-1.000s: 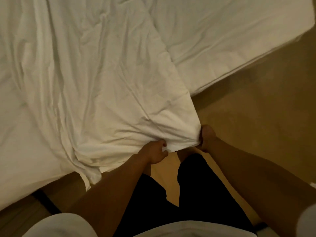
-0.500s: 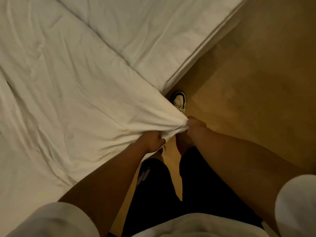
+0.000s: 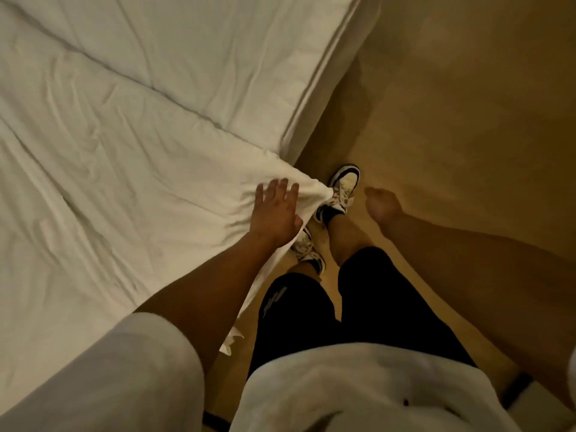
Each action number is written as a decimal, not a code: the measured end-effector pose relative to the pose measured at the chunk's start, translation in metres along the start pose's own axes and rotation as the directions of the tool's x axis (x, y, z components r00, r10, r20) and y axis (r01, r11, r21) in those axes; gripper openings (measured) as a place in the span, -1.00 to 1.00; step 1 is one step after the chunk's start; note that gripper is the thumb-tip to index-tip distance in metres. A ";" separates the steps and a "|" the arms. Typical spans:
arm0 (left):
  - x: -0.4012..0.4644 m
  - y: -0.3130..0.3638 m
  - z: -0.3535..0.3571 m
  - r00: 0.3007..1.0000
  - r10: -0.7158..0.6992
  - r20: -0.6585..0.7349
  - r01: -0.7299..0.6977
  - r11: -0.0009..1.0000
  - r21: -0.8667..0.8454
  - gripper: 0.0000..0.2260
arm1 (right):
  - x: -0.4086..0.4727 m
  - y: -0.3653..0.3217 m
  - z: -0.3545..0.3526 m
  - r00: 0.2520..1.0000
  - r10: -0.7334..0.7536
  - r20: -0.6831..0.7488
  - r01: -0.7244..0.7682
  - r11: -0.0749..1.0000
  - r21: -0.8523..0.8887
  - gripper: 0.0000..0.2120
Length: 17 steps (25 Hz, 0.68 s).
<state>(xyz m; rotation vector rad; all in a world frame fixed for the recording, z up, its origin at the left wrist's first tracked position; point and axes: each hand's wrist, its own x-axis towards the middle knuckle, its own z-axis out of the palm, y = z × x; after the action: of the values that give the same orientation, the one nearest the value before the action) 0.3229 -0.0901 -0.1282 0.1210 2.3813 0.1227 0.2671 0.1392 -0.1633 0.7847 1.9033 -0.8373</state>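
White sheet, soft creased cloth, tapers to a bunched point over the corner of the bed; my left hand lies flat on it, fingers spread, right hand loosely curled, empty.

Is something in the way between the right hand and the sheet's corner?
Nothing visible. The right hand hangs over the floor, apart from the sheet corner, with only air between; a shoe stands lower down. The left hand lies flat on that corner.
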 end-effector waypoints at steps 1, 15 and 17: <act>-0.001 0.007 -0.014 0.999 -0.006 0.040 0.005 1.000 0.005 -0.30 | -0.021 -0.006 -0.017 0.997 -0.078 0.015 0.078 0.995 -0.058 -0.52; 0.166 0.186 -0.332 0.996 -0.035 0.076 0.047 0.984 -0.172 -0.29 | -0.014 -0.124 -0.345 0.969 -0.170 0.180 0.246 0.752 -0.611 -0.27; 0.194 0.198 -0.376 0.997 -0.057 0.045 0.064 0.980 -0.188 -0.31 | -0.003 -0.163 -0.399 0.974 -0.166 0.154 0.226 0.760 -0.609 -0.28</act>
<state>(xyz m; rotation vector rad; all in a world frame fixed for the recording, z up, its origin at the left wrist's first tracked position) -0.0654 0.1100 0.0370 -0.0391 2.3180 0.3146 -0.0462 0.3640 0.0286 0.1307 2.0230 -0.2974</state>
